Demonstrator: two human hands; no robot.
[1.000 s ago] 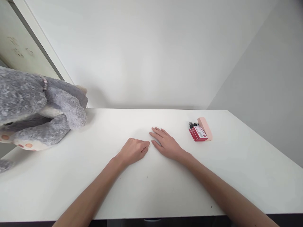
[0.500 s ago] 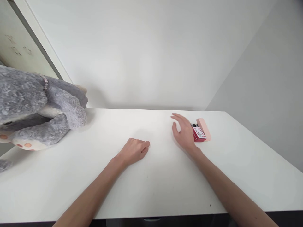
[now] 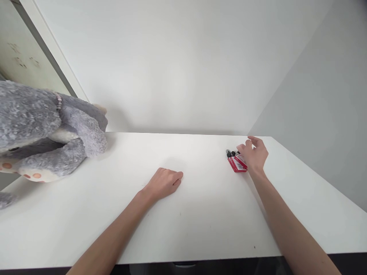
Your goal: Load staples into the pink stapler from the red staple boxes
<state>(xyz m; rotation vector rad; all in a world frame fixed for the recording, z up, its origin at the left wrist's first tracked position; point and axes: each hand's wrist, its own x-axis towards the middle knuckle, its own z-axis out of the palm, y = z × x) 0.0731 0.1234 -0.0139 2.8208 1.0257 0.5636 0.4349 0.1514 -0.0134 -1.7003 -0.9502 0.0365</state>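
My left hand [image 3: 164, 183] rests on the white table as a loose fist, with nothing showing in it. My right hand [image 3: 256, 154] is at the right rear of the table, fingers bent and apart. It covers most of a pink case [image 3: 240, 147], of which just a small corner shows; contact between them cannot be made out. Left of this hand lie several small red-and-white boxes or cards [image 3: 236, 164], partly overlapping, with small black objects [image 3: 230, 153] at their far end.
A large grey plush toy [image 3: 43, 130] with a bead string occupies the table's left side. Behind the white table [image 3: 183, 229] stands a pale wall [image 3: 177, 68], with a grey wall [image 3: 329, 114] on the right. The table's front edge is near my forearms.
My right hand has moved right, from the left side of the red boxes to over the pink case, uncovering the boxes and the black objects. My left hand stays put.
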